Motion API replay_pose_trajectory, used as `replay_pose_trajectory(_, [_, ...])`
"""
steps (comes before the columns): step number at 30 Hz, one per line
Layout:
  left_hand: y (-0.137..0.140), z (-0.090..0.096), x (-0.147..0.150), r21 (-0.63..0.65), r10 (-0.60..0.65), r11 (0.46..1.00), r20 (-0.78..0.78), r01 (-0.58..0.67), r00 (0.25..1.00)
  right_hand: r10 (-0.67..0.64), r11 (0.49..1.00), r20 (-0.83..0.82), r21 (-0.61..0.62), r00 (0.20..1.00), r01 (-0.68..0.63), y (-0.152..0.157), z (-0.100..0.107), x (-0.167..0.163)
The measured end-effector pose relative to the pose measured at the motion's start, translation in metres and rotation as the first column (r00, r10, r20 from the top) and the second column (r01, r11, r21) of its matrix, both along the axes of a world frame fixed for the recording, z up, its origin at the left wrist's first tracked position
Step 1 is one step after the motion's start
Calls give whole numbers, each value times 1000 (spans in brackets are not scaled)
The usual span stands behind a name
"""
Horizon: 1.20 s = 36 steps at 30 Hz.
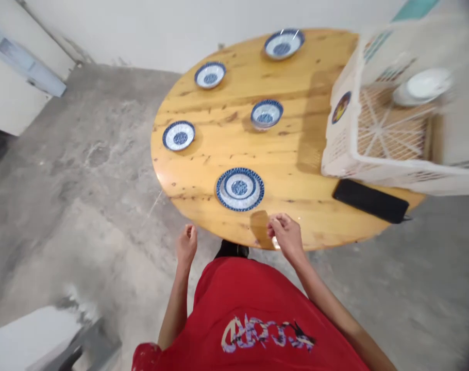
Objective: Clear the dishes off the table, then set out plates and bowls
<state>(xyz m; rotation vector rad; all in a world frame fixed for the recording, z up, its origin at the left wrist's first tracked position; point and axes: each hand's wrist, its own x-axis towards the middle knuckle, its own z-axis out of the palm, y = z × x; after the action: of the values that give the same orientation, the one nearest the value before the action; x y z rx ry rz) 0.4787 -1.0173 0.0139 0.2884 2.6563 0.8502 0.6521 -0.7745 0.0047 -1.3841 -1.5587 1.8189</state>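
Note:
My left hand (187,245) is off the table's near left edge, its fingers curled in and nothing seen in them. Over the near edge hovers my right hand (287,236), fingers bent together; a small bright white spot shows just below them, and I cannot tell whether it is glare. Closest to both hands is a blue-and-white plate (258,196) with a smaller dish (239,187) centred on it. Farther off on the wooden table (219,147) are a bowl (267,114) and patterned dishes at left (179,136), back left (210,76) and back (284,44).
A white plastic crate (340,131) stands on the table's right side, with white dishware (428,85) inside. A black phone (370,201) lies in front of it near the edge. A pale wall (141,31) rises behind; concrete floor (103,149) spreads to the left.

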Motion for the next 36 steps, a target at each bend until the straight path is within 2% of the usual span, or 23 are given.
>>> replay_pose_trajectory(5, [-23,-3,39,-12,9,1000,28,-8,1000,-11,997,17,-77,1000,13,-26,-27,38])
replay_pose_trajectory(8, [-43,-9,59,-20,42,999,54,-41,998,18,995,29,-102,999,-15,-40,-37,52])
replay_pose_trajectory(11, [-53,-13,68,-6,67,998,82,-67,994,33,989,35,-145,999,-27,-50,-35,55])
replay_pose_trajectory(15, [-38,-10,56,52,36,998,88,-41,995,17,991,12,-131,1000,-15,-51,-24,49])
replay_pose_trajectory(19, [-16,-3,35,123,-25,992,86,15,996,18,998,0,-61,1000,-18,-45,-12,34])
replay_pose_trajectory(22, [-22,-1,17,159,-69,986,85,54,994,25,999,11,-20,1000,-25,-41,-12,16])
replay_pose_trajectory(25, [-55,-7,-6,160,-55,986,65,44,996,-67,997,48,43,997,65,-33,-14,-8])
replay_pose_trajectory(28, [-106,-16,-41,116,40,992,50,-46,998,-185,971,67,165,981,172,-26,-7,-37])
replay_pose_trajectory(32, [-169,-20,-102,87,191,977,61,-196,980,-221,931,102,320,970,179,-32,13,-79])
replay_pose_trajectory(34, [-192,-16,-136,99,222,969,67,-228,973,-270,894,200,417,942,167,-37,19,-98])
replay_pose_trajectory(36, [-208,-11,-168,80,220,971,57,-224,974,-371,824,349,552,861,131,-38,19,-112])
